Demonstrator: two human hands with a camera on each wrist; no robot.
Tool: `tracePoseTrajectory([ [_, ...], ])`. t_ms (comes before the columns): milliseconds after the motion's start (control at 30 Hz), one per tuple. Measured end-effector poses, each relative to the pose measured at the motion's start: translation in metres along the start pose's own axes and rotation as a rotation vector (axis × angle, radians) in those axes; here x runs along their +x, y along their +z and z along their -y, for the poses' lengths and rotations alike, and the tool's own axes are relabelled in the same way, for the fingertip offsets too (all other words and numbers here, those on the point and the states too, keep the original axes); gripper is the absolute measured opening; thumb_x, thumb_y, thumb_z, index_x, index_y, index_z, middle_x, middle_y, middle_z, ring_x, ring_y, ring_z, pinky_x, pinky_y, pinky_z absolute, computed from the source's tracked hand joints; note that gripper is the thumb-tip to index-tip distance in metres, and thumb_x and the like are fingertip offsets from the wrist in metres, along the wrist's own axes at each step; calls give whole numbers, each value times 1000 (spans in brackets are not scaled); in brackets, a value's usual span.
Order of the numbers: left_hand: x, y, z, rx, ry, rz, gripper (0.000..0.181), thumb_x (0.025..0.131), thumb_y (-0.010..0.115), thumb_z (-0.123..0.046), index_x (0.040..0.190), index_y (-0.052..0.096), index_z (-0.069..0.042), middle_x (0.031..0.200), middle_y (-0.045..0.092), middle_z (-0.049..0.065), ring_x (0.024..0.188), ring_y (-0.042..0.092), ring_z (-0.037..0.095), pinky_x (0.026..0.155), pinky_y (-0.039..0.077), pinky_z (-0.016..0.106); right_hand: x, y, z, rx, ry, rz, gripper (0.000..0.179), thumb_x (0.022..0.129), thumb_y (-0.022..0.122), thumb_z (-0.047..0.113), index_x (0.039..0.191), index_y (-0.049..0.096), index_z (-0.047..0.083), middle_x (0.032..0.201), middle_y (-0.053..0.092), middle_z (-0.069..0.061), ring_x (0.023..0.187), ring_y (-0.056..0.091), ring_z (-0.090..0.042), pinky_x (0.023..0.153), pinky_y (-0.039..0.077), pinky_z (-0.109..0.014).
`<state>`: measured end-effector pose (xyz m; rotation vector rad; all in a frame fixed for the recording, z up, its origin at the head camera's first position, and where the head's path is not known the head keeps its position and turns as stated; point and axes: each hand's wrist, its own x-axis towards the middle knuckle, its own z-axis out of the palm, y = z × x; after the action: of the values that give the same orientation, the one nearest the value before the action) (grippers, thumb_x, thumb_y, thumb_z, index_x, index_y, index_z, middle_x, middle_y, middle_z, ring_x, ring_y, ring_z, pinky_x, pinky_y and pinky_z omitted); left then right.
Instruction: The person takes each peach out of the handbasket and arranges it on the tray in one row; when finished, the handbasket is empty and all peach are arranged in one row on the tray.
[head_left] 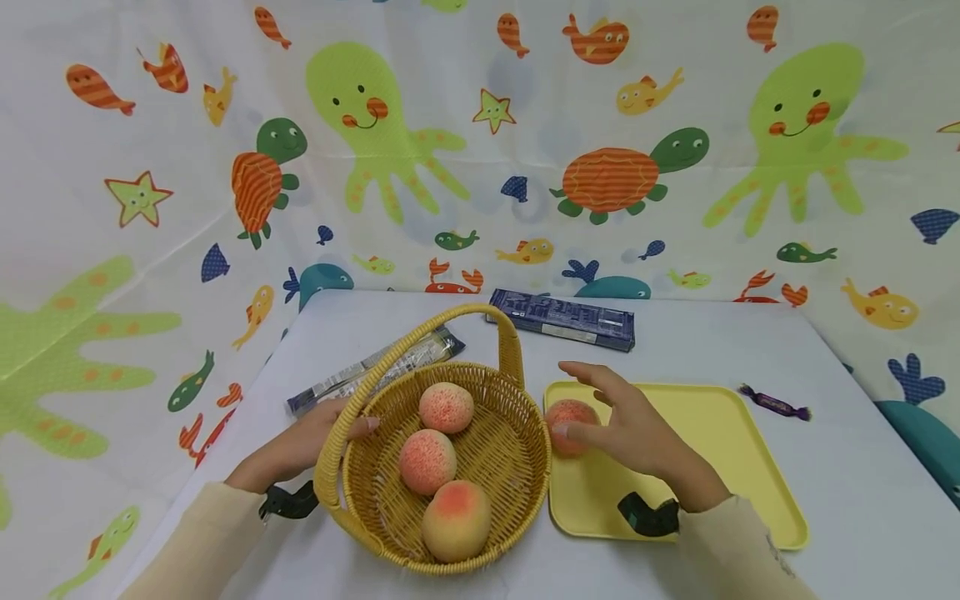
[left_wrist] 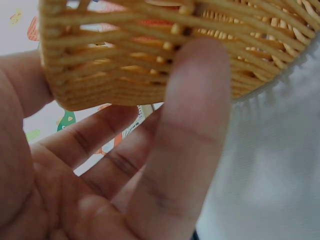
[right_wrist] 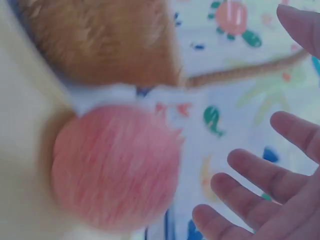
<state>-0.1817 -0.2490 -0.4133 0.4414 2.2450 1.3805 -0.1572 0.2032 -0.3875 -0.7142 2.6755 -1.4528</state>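
A yellow wicker basket (head_left: 491, 454) with an arched handle holds three peaches, the nearest peach (head_left: 456, 523) being the largest and yellowest. My left hand (head_left: 303, 437) grips the basket's left side, its thumb at the rim; the left wrist view shows the thumb and fingers about the woven wall (left_wrist: 120, 55). Just right of the basket, another peach (head_left: 567, 414) lies at the left end of a yellow tray (head_left: 720, 467). My right hand (head_left: 637, 433) is beside that peach, fingers spread. In the right wrist view, a gap separates the fingers from the reddish peach (right_wrist: 117, 167).
Behind the basket lies a long silver and dark packet (head_left: 330, 385), partly covered by the handle and left hand. A dark blue box (head_left: 566, 321) sits at the table's back. Beyond the tray's far right corner is a purple wrapped candy (head_left: 775, 402). A patterned curtain (head_left: 480, 175) hangs behind.
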Motion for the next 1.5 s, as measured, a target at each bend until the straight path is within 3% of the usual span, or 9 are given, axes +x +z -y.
tracePoseTrajectory([
  [200,2,0,-1,-3,4,5,49,109,54,-30,147,51,1,111,74,22,85,79,33,71,65,40,-1,15,30,70,-50,33,74,87,87,29,152,53,21,153,54,-3,145,46,-31,113,40,-67],
  [433,3,0,-1,-8,19,5,48,109,54,-29,147,51,1,113,73,23,86,78,33,72,65,40,2,43,41,181,-84,203,73,88,86,30,152,51,20,151,54,0,138,52,-26,112,44,-62],
  [633,3,1,1,-10,5,-3,49,109,55,-30,147,51,2,113,73,21,86,78,32,71,65,40,4,67,44,156,-50,300,68,88,84,39,148,55,26,144,58,8,130,57,-29,107,49,-57],
  [800,2,2,1,-11,12,-2,48,109,55,-29,146,52,1,113,73,22,86,78,32,72,65,40,9,80,49,146,-60,403,69,90,82,40,150,55,19,148,57,2,133,55,-27,113,46,-49],
  [1000,2,1,2,-3,18,1,47,109,55,-29,146,53,0,113,73,21,86,79,31,72,65,39,14,85,53,64,-66,493,69,89,81,42,148,56,18,145,59,3,127,58,-18,108,49,-37],
  [1233,2,0,4,-5,19,1,45,108,56,-29,143,56,0,113,73,20,87,78,30,72,65,39,20,92,52,69,-117,579,57,87,85,34,137,64,16,129,66,13,111,60,-1,100,52,-26],
  [1500,2,0,5,-16,20,0,44,108,56,-28,142,57,0,112,73,20,86,78,31,72,65,40,22,99,53,-18,-153,621,56,87,85,32,138,66,18,126,65,18,112,58,3,100,49,-21],
])
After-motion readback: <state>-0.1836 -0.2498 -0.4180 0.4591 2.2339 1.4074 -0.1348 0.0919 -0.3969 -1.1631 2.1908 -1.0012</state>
